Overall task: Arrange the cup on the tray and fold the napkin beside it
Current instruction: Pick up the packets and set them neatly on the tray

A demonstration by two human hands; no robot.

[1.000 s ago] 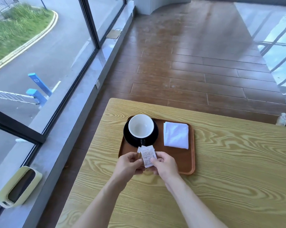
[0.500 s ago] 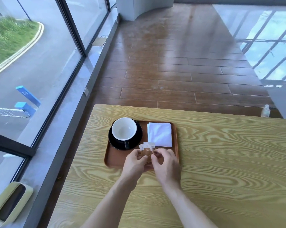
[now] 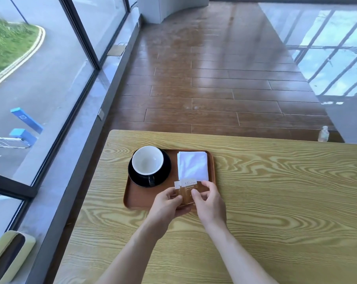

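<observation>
A brown tray (image 3: 138, 199) lies on the wooden table. On its left half stands a white cup (image 3: 147, 162) on a black saucer (image 3: 165, 173), handle towards me. To the right of the cup lies a folded white napkin (image 3: 192, 166), flat on the tray. Just in front of the napkin, low over the tray's near right part, my left hand (image 3: 167, 208) and my right hand (image 3: 209, 203) together pinch a small sachet (image 3: 187, 190) with a white printed top and amber body. My fingers cover its lower part.
The yellow-grained table (image 3: 276, 201) stretches right and towards me. A small bottle (image 3: 323, 133) stands on the floor beyond the far table edge. Floor-to-ceiling windows run along the left, with a yellow-rimmed object (image 3: 8, 257) on the sill.
Both hands have carried the sachet forward and down, from upright in front of the cup to low over the tray beside the napkin's near edge. The view has shifted slightly.
</observation>
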